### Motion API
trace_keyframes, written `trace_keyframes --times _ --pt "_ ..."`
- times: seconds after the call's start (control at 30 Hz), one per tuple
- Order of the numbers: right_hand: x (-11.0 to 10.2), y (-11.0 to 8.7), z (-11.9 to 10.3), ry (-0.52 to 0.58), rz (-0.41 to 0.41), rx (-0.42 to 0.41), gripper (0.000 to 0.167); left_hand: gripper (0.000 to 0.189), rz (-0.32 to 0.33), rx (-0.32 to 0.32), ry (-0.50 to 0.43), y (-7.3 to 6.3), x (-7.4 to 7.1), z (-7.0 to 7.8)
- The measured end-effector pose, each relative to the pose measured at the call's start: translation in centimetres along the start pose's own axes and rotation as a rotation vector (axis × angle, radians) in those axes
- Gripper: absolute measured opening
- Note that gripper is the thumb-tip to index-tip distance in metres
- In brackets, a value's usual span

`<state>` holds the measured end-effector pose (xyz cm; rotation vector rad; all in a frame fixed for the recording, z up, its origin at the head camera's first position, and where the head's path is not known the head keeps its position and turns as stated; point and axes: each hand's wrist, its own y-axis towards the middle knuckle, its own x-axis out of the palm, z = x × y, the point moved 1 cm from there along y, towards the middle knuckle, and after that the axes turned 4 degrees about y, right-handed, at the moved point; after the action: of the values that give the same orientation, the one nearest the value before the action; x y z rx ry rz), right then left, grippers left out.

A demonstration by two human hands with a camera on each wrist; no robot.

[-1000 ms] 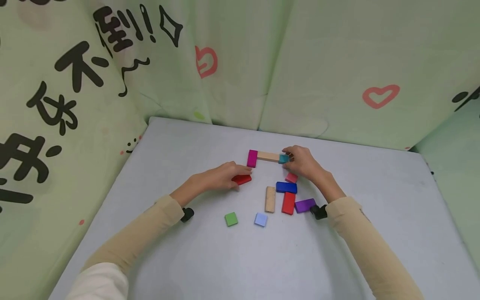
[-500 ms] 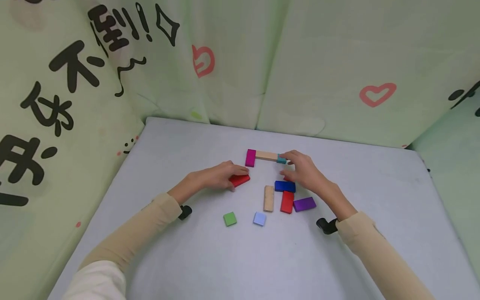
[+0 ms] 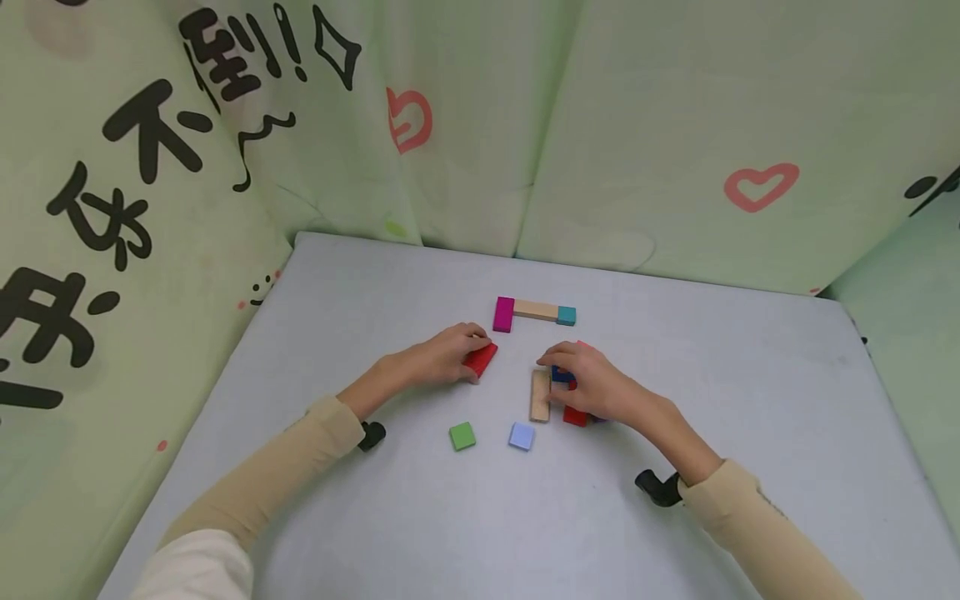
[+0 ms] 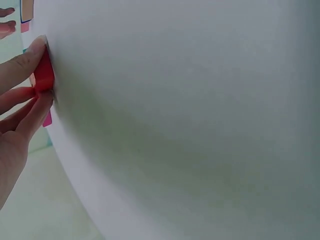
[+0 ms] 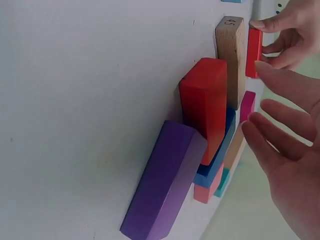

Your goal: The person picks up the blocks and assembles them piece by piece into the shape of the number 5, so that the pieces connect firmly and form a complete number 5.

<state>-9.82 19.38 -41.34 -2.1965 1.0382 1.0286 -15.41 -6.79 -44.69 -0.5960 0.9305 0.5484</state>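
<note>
My left hand (image 3: 450, 356) pinches a red block (image 3: 482, 359) between thumb and fingers, low over the table; the left wrist view shows the same grip on the red block (image 4: 45, 72). My right hand (image 3: 596, 383) hovers with fingers parted near the top of a plain wooden block (image 3: 539, 397), holding nothing. Partly hidden under it in the head view are a blue block (image 3: 560, 376) and a second red block (image 3: 575, 417). The right wrist view shows these beside a purple block (image 5: 162, 180) and a small pink block (image 5: 206, 191).
Farther back, a magenta block (image 3: 503, 315), a wooden block (image 3: 536, 310) and a teal block (image 3: 566, 316) lie end to end. Nearer me are a green square block (image 3: 462, 437) and a light blue one (image 3: 521, 437). A printed curtain (image 3: 465, 183) borders the table (image 3: 360, 533).
My right hand has left the teal block and come nearer me and leftward, over the blue block and beside the wooden block. The red block in my left hand has turned to a steeper slant.
</note>
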Motion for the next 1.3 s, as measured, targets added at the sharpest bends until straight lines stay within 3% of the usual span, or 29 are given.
trace_keyframes --times 0.3,0.5,0.67,0.8,1.3 --pt "1.1 -0.3 -0.6 -0.13 -0.108 -0.119 0.041 0.065 0.03 -0.038 -0.025 -0.1 0.2 0.0" --pt "2.0 0.0 -0.9 -0.194 -0.101 -0.158 0.032 0.064 0.054 -0.032 -0.038 -0.1 0.4 0.2" --pt "2.0 -0.1 -0.6 -0.203 -0.073 -0.142 0.028 0.064 0.06 -0.033 -0.041 -0.1 0.5 0.2" --pt "1.8 -0.5 -0.2 -0.205 -0.058 -0.114 0.027 0.064 0.076 -0.026 -0.032 -0.2 0.5 0.3" --pt "1.3 -2.2 0.2 -0.25 -0.028 -0.144 0.021 0.063 0.131 0.004 -0.021 0.1 0.9 0.3"
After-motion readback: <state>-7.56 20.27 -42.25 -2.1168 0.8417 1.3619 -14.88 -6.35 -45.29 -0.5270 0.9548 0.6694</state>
